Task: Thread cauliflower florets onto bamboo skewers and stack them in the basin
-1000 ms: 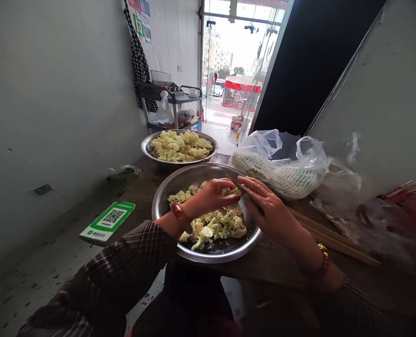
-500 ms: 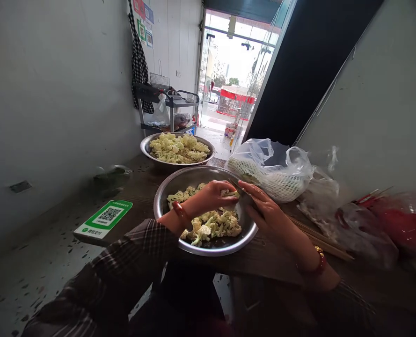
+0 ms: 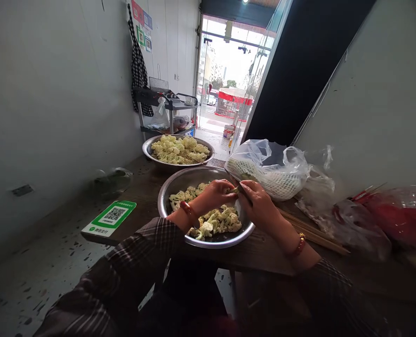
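Observation:
My left hand [image 3: 215,196] is closed on a cauliflower floret [image 3: 233,190] above the near metal basin [image 3: 219,244]. Against the stalk end is my right hand [image 3: 260,203], its fingers wrapped round what looks like a small knife [image 3: 233,177]. Only a thin dark strip of blade shows; the handle is hidden in the palm. Cut cauliflower pieces [image 3: 225,221] lie in the basin under both hands. Behind it, a second metal basin [image 3: 146,150] is heaped with more cauliflower [image 3: 174,147].
A clear plastic bag [image 3: 281,180] with net-wrapped produce sits behind the right hand. Wooden skewers [image 3: 313,233] and red and clear bags [image 3: 397,215] lie to the right. A green QR-code card [image 3: 111,216] rests at the table's left corner. A cart [image 3: 172,106] stands farther back.
My right hand has drawn in, its fingers curling from straighter to closed round the floret's stalk and blade. The left hand still grips the floret. The view has shifted slightly.

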The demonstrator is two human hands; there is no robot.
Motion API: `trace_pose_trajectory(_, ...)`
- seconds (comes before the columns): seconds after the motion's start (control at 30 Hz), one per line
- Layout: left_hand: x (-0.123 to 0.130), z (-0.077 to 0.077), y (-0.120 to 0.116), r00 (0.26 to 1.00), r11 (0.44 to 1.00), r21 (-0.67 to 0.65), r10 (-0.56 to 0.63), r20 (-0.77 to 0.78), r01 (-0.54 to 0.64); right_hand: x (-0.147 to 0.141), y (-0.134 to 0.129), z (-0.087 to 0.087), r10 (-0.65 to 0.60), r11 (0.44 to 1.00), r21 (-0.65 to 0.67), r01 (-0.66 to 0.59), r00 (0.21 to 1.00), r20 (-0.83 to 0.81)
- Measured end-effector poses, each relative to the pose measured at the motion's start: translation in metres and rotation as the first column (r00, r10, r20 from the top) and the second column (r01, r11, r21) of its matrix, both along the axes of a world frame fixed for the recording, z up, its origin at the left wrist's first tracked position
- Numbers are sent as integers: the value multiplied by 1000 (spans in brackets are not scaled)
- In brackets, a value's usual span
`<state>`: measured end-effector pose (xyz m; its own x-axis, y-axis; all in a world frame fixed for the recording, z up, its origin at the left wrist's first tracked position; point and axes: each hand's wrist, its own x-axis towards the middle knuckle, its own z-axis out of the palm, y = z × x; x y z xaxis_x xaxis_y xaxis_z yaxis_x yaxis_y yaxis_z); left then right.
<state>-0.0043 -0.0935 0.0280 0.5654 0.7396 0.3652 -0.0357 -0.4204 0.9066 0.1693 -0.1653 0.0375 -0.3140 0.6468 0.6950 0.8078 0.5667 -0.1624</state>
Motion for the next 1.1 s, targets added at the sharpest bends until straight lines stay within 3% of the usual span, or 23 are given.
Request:
trace_pose_trajectory(0.07, 1, -2, 1, 999, 999, 25, 47, -3, -47, -5, 4, -2, -47, 999, 16, 47, 999, 5)
trace_pose_trajectory(0.2, 3, -4, 6, 982, 967, 199, 176, -64, -160, -18, 10, 0, -172, 984, -24, 176, 979, 110)
trace_pose_trajectory(0.37, 9, -4, 2, 930, 926, 326, 276, -243, -189, -36, 25, 10, -357, 907, -177, 381, 921, 155)
trace_pose_trajectory(0.53, -3, 0, -1, 960, 932, 328, 222, -173, -157, -17, 36, 19, -367, 876, -350, 331, 929, -42)
trace_pose_trajectory(0.6, -15, 1, -2, 970, 945, 276, 213, -118, -174, -3, 33, 21, -350, 875, -439, 206, 894, -278)
trace_pose_trajectory(0.63, -21, 1, -2, 973, 953, 243, 208, -96, -180, 3, 30, 21, -329, 871, -481, 97, 842, -427)
trace_pose_trajectory(0.7, -30, 0, -6, 980, 969, 175, 189, -58, -177, 9, 21, 18, -273, 862, -480, -163, 649, -710)
trace_pose_trajectory(0.8, -36, -4, -12, 985, 980, 108, 170, -20, -167, 2, 6, 8, -276, 815, -406, -414, 339, -899)
trace_pose_trajectory(0.93, -34, -10, -16, 975, 971, 111, 219, -34, -214, -20, -10, -11, -337, 777, -349, -524, 122, -934)
trace_pose_trajectory(1.1, -32, -15, -12, 945, 925, 214, 327, -19, -315, -40, -18, -25, -394, 766, -302, -568, -43, -918)
